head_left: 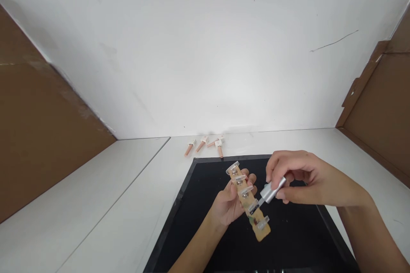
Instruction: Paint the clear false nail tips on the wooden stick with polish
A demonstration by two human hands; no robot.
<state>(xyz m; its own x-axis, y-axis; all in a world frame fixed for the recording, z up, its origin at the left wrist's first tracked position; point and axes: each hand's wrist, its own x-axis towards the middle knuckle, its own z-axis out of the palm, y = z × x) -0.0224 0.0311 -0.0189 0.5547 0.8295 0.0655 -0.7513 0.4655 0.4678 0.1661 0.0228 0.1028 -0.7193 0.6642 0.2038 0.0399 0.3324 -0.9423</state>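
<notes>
My left hand [231,204] grips a flat tan strip [262,234] from behind, its fingers wrapped around the edge. Several clear nail tips [246,190] stand in a row along the strip on small round silvery mounts. My right hand [297,175] pinches the silver cap of a nail polish brush [272,190]. The brush points down and left, and its dark end meets the nail tip [254,206] second from the strip's lower end. Whether the bristles press on the tip or only overlap it in view, I cannot tell.
Several small pieces with pinkish stems and white heads [201,144] lie on the white table [137,187], beyond the black mat [192,213]. A white wall [205,51] stands behind, with brown cardboard panels [41,115] on both sides.
</notes>
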